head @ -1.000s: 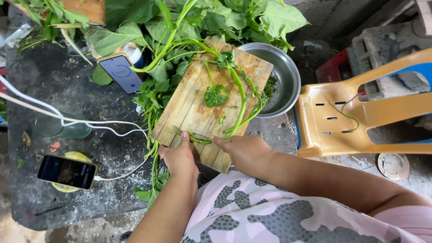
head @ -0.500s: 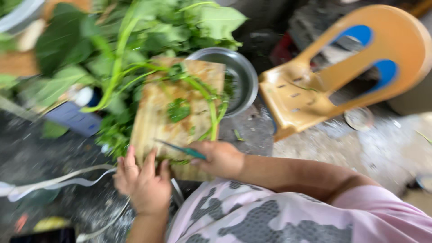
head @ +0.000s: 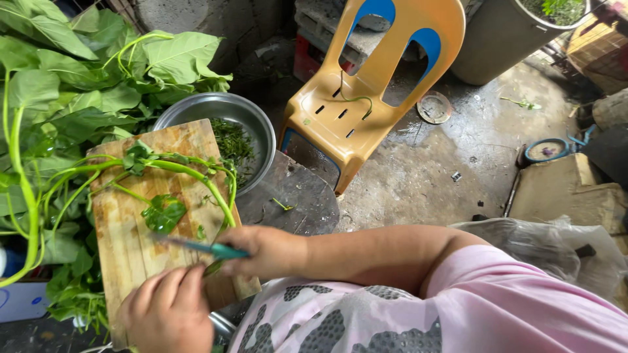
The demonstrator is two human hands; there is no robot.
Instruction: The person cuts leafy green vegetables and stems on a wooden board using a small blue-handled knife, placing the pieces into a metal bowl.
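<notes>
A wooden cutting board [head: 127, 245] lies in front of me with long green stems and leaves [head: 186, 171] draped across it. My right hand [head: 268, 252] grips a small knife with a teal handle [head: 219, 250], and its blade points left over the board. My left hand [head: 167, 312] rests curled on the board's near end, fingertips pinching a short green stem piece [head: 212, 267] just under the knife. The two hands are almost touching.
A steel bowl [head: 261, 124] with chopped greens sits behind the board's right corner. A big heap of leafy stalks [head: 59, 98] fills the left. An orange and blue plastic chair [head: 356, 111] stands beyond the dark stone slab [head: 297, 202]. Wet concrete floor, a plastic bag [head: 556, 245] and boxes lie to the right.
The view has swung right, away from the phones and cables. My right hand now shows the teal knife raised over the board. My left hand slid down to the board's near end.
</notes>
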